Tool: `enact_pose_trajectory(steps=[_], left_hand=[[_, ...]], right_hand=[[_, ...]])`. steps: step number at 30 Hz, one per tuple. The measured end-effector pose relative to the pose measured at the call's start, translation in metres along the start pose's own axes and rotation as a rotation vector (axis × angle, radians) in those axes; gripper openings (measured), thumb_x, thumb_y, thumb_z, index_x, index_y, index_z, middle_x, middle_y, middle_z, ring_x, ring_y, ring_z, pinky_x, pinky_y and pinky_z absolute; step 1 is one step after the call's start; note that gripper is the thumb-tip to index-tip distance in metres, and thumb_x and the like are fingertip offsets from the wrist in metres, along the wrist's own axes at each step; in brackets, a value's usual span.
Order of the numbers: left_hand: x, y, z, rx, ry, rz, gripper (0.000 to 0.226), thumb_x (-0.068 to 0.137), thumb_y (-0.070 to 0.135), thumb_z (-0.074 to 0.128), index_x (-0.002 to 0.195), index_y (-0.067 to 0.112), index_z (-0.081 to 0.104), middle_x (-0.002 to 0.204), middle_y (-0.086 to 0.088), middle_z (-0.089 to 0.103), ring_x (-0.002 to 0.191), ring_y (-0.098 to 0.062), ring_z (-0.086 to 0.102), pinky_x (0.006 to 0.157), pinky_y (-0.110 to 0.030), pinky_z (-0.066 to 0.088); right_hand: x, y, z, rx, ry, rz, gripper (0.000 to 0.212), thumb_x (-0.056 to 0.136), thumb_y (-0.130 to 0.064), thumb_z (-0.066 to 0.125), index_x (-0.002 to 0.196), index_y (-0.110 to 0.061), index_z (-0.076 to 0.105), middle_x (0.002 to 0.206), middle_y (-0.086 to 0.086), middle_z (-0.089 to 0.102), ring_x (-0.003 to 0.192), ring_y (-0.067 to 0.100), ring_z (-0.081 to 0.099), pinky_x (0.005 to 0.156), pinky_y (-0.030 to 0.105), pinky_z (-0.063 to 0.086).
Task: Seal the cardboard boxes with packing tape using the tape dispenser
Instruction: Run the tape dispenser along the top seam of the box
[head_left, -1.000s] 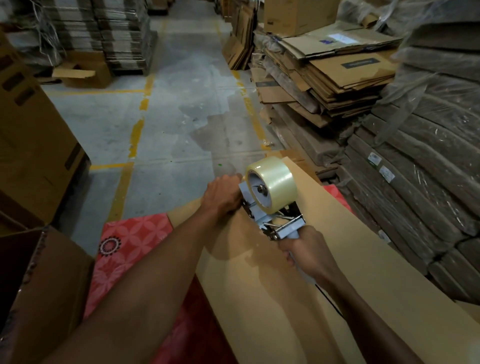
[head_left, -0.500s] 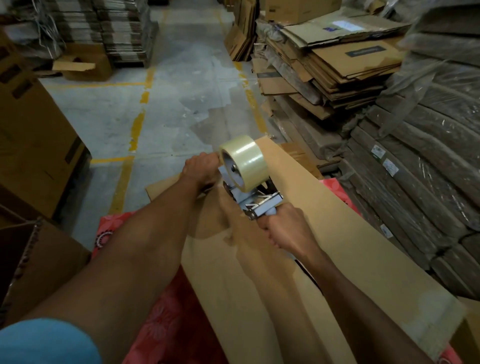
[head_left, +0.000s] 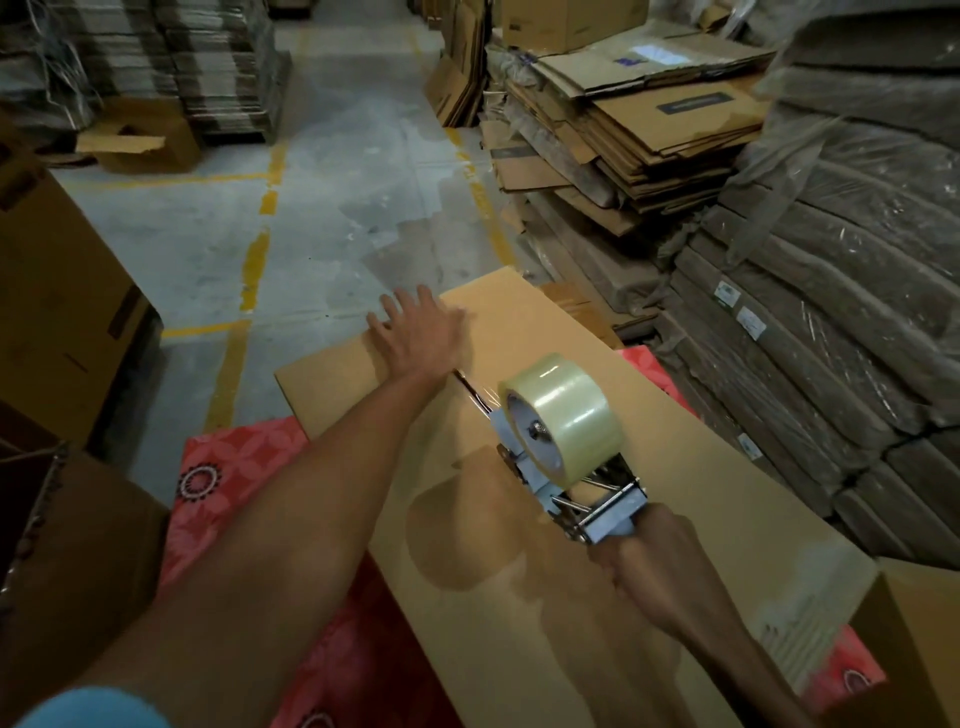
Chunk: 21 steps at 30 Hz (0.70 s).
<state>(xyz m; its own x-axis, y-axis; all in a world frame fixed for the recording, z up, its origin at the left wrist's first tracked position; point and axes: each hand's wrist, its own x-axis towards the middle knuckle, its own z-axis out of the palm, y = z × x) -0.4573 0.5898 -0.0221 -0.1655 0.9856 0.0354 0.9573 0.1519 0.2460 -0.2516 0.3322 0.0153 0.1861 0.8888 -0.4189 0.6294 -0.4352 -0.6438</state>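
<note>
A long flattened cardboard box (head_left: 691, 499) lies across a red patterned cloth (head_left: 234, 467). My left hand (head_left: 415, 332) presses flat, fingers spread, on the box's far end. My right hand (head_left: 644, 561) grips the handle of the tape dispenser (head_left: 571, 483), which carries a roll of clear tape (head_left: 563, 415) and sits on the box's centre seam. A strip of clear tape (head_left: 470, 387) runs along the seam from the dispenser's nose toward my left hand.
Stacks of flattened cartons (head_left: 649, 130) and plastic-wrapped bundles (head_left: 841, 322) crowd the right side. A brown carton (head_left: 57, 301) stands at the left and an open one (head_left: 140, 140) farther back. Concrete floor with yellow lines (head_left: 254, 265) stretches ahead.
The dispenser has been pulled back toward me along the seam, laying tape. My left hand went from a curled grip near the roll to a flat press on the far end.
</note>
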Motion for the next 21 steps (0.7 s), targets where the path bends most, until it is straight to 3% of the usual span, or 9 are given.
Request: enact_pose_trajectory(steps=[3,5,9,13,18,21], left_hand=[[-0.034,0.023,0.02,-0.104,-0.065,0.106,0.097,0.097,0.073,0.024,0.16,0.002,0.007,0.168,-0.02,0.005,0.155,-0.034,-0.001,0.123,-0.057,-0.002],[-0.037,0.019,0.035,-0.044,-0.076,0.138,0.102,0.094,0.077,0.015,0.16,0.001,-0.003,0.168,-0.018,-0.008,0.156,-0.031,-0.01,0.123,-0.057,-0.006],[-0.015,0.006,0.026,0.083,-0.074,0.149,0.077,0.098,0.045,0.004,0.159,0.0,-0.005,0.168,-0.019,-0.01,0.156,-0.032,-0.01,0.124,-0.056,-0.003],[0.022,-0.016,0.027,0.188,-0.039,0.167,0.068,0.107,0.028,0.029,0.159,0.0,-0.004,0.168,-0.019,-0.008,0.156,-0.034,-0.008,0.124,-0.057,0.002],[0.027,-0.016,0.025,0.19,-0.085,0.163,0.071,0.107,0.031,0.032,0.159,-0.001,-0.004,0.168,-0.019,-0.008,0.156,-0.033,-0.008,0.123,-0.057,0.003],[0.029,-0.012,0.024,0.131,-0.107,0.132,0.085,0.103,0.058,0.022,0.159,0.0,-0.005,0.168,-0.017,-0.01,0.156,-0.029,-0.011,0.124,-0.056,-0.001]], right_hand=[[0.001,0.001,-0.002,-0.066,-0.013,-0.042,0.036,0.091,-0.013,0.062,0.057,-0.026,0.055,0.08,0.021,0.07,0.079,0.037,0.067,0.08,0.045,0.059],[0.006,-0.004,-0.001,-0.07,-0.011,-0.045,0.03,0.092,-0.013,0.061,0.062,-0.017,0.062,0.081,0.022,0.071,0.081,0.04,0.068,0.08,0.046,0.059],[0.027,-0.025,0.011,0.056,0.064,-0.039,0.028,0.083,-0.014,0.066,0.056,-0.012,0.061,0.056,0.003,0.062,0.057,0.024,0.06,0.067,0.042,0.057],[0.043,-0.05,0.018,0.088,0.087,-0.12,0.022,0.074,-0.023,0.063,0.061,-0.005,0.061,0.058,0.007,0.064,0.056,0.029,0.061,0.057,0.04,0.052],[0.051,-0.048,0.013,0.064,0.051,-0.104,0.026,0.065,-0.032,0.057,0.063,-0.007,0.064,0.063,0.011,0.067,0.061,0.032,0.065,0.062,0.046,0.057],[0.039,-0.039,0.006,0.026,0.029,-0.106,0.022,0.074,-0.027,0.063,0.066,-0.007,0.066,0.063,0.009,0.067,0.062,0.031,0.066,0.065,0.047,0.059]])
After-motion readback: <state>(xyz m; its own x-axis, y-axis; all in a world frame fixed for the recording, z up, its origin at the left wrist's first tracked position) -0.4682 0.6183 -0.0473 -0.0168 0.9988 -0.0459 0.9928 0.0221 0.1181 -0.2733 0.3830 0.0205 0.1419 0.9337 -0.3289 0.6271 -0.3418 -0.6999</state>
